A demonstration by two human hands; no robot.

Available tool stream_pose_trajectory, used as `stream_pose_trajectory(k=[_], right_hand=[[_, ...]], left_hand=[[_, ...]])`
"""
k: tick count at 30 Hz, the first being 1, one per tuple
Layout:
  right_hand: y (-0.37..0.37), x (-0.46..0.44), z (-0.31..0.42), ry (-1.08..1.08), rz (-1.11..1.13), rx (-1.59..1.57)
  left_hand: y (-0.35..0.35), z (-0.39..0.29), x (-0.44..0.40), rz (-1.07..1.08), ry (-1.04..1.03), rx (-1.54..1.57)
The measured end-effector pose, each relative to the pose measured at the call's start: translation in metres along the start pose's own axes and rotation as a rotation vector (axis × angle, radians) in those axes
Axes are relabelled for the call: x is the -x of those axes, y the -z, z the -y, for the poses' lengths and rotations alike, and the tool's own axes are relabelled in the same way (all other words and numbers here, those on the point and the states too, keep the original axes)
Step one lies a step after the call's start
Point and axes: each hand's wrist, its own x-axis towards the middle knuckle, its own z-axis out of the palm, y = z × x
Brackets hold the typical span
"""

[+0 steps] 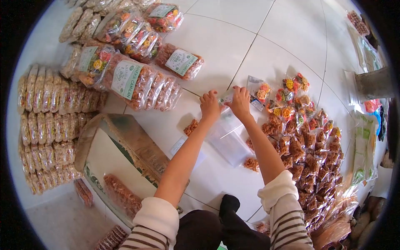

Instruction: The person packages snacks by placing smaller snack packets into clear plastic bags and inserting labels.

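Observation:
My left hand (pixel 211 105) and my right hand (pixel 240 102) are side by side at the far end of a clear plastic bag (pixel 228 139). The fingers of both are bent and closed on its edge, where a bit of greenish print shows between them. The bag lies toward me over the tiled floor; I see no food in it. Just right of my right hand is a small packet of colourful snacks (pixel 263 91). A brown snack clump (pixel 191 127) lies near my left wrist. Under my left forearm, a white paper (pixel 179 145) is partly hidden.
Many small packets of brown snacks (pixel 296 148) spread to the right. Large labelled packs (pixel 127 79) stand upper left, beside stacked pale packs (pixel 46 125). An open cardboard box (pixel 137 146) holding a brown pack is at lower left. A grey post (pixel 375 84) stands far right.

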Motion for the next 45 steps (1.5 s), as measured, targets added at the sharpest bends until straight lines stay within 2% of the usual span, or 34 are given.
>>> stream_pose_trajectory(k=[2,5,7,9,11,12,14,16,18,19,21,24,26,30,34,36,38,41,42,44,45], right_hand=[[0.003,0.004,-0.001,-0.111,0.108,-0.074],[0.011,0.013,0.000,-0.165,0.151,-0.037],[0.018,0.022,-0.001,-0.099,0.109,-0.068],[0.024,0.032,-0.002,-0.031,0.058,-0.093],[0.028,0.044,-0.005,-0.114,0.167,-0.567],[0.036,0.050,-0.003,-0.110,0.155,-0.560],[0.050,0.064,0.004,0.001,-0.039,-0.583],[0.069,0.077,0.012,0.050,-0.103,-0.445],[0.089,0.085,0.026,0.066,-0.291,-0.420],[0.104,0.088,0.036,0.014,-0.257,-0.465],[0.135,0.094,0.065,0.046,-0.269,-0.490],[0.174,0.105,0.095,0.121,-0.307,-0.540],[0.205,0.124,0.122,0.070,-0.244,-0.608],[0.250,0.163,0.146,0.217,-0.363,-0.467],[0.286,0.219,0.161,0.107,-0.320,-0.470],[0.288,0.247,0.157,0.012,-0.368,-0.521],[0.277,0.274,0.139,0.013,-0.385,-0.486],[0.251,0.314,0.109,-0.092,-0.464,-0.405],[0.242,0.325,0.099,-0.114,-0.447,-0.413],[0.221,0.337,0.078,-0.253,-0.355,-0.385],[0.214,0.337,0.073,-0.267,-0.360,-0.462]], left_hand=[[0.001,0.001,0.005,0.051,0.005,-0.023],[0.001,0.000,0.018,0.161,0.007,-0.075],[-0.001,0.005,0.027,0.053,-0.121,-0.059],[0.001,0.008,0.031,0.057,-0.189,-0.011],[0.005,0.008,0.038,0.064,-0.265,0.040],[0.014,0.002,0.043,0.042,-0.252,0.103],[0.032,-0.007,0.054,0.020,-0.248,0.164],[0.051,-0.019,0.059,-0.157,-0.473,0.414],[0.072,-0.030,0.070,-0.171,-0.483,0.445],[0.083,-0.035,0.073,-0.221,-0.494,0.510],[0.112,-0.043,0.085,-0.300,-0.535,0.582],[0.156,-0.054,0.123,-0.290,-0.407,0.672],[0.174,-0.063,0.151,-0.363,-0.395,0.791],[0.213,-0.086,0.215,-0.384,-0.382,0.869],[0.226,-0.101,0.269,-0.425,-0.375,0.876],[0.227,-0.103,0.294,-0.348,-0.361,0.738],[0.210,-0.093,0.307,-0.299,-0.369,0.668],[0.184,-0.072,0.322,-0.117,-0.622,0.492],[0.182,-0.071,0.325,-0.096,-0.606,0.484],[0.179,-0.072,0.331,0.244,-0.561,0.148],[0.174,-0.074,0.330,0.243,-0.567,0.093]])
